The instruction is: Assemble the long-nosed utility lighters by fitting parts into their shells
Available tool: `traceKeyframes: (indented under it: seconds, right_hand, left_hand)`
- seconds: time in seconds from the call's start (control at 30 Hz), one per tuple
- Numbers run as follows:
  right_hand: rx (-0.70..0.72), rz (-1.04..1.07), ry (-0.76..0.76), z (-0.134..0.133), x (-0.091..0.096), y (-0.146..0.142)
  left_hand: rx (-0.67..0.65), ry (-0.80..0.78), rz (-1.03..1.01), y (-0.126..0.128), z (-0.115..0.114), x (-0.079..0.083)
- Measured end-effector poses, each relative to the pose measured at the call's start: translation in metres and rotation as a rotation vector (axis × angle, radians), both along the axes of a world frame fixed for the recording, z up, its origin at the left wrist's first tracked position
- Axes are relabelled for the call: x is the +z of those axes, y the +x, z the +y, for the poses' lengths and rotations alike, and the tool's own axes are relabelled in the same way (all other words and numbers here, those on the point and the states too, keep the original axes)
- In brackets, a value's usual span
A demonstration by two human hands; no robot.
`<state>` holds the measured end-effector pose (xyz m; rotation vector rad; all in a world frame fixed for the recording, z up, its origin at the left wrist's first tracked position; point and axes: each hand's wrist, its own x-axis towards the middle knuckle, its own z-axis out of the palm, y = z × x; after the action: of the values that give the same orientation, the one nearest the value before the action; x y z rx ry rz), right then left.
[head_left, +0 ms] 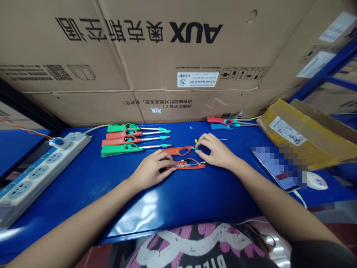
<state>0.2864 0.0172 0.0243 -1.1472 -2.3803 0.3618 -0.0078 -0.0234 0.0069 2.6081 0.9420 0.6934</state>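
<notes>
Two orange halves of an opened gas lighter casing lie at the middle of the blue table. The nearer lighter half (pixel 189 165) holds wires and small inner parts. My left hand (pixel 152 165) is closed over its left end, thumb and fingertips pressing on it. Just beyond lies the other casing half (pixel 181 151), mostly bare, with a finger loop. At its right tip my right hand (pixel 213 150) pinches a small green piece (pixel 197 149). Beside my right fingers lies a thin screwdriver (pixel 223 139), its yellow-and-black handle partly hidden.
Several green and orange lighters (pixel 122 149) lie in a row at the left. A red lighter (pixel 219 120) and a blue lighter (pixel 223 126) sit at the back. Around the edges are a power strip (pixel 44 167), a phone (pixel 270 167), a white mouse (pixel 316 181) and an open carton (pixel 301 134).
</notes>
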Motion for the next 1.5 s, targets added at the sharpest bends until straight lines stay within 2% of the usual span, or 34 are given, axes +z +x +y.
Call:
traceKeyframes:
  seconds: [0.07,0.17,0.27,0.4,0.53,0.6,0.67,0.8,0.93,1.1,1.27,1.5]
  right_hand:
    - [0.113,-0.024,-0.004,-0.003,0.004,-0.002]
    - [0.303,-0.065,-0.096,-0.008,0.005,-0.004]
    - [0.347,-0.061,-0.139,-0.010,0.002,-0.005]
    - [0.286,-0.068,-0.127,-0.010,0.001,-0.007]
    - [0.194,-0.074,0.052,-0.008,0.001,-0.011]
    - [0.166,-0.131,0.144,-0.007,-0.001,-0.013]
    - [0.167,-0.213,0.174,-0.006,-0.003,-0.014]
    - [0.161,-0.294,0.144,-0.005,-0.005,-0.011]
    - [0.122,-0.272,0.131,-0.006,0.000,-0.005]
    - [0.044,-0.183,0.163,-0.008,0.001,-0.008]
    - [-0.031,-0.172,0.165,-0.009,-0.008,-0.020]
    - [-0.054,-0.090,0.104,-0.010,-0.015,-0.027]
  left_hand:
    - [0.000,-0.008,-0.038,0.002,0.000,-0.001]
    - [0.004,-0.012,-0.091,0.003,0.000,-0.001]
    - [0.010,0.010,-0.145,0.003,0.000,-0.001]
    - [0.048,0.059,-0.229,0.003,0.000,-0.002]
    - [0.098,0.088,-0.294,0.002,0.002,-0.007]
    - [0.107,0.073,-0.283,0.002,0.004,-0.010]
    - [0.101,0.042,-0.249,0.003,0.006,-0.012]
    - [0.111,0.000,-0.206,0.003,0.008,-0.013]
    - [0.118,-0.022,-0.187,0.001,0.007,-0.010]
    - [0.040,-0.075,-0.119,0.001,0.002,-0.007]
    - [-0.050,-0.094,-0.090,0.003,-0.002,-0.004]
    - [0.079,-0.030,-0.089,0.006,-0.003,-0.005]
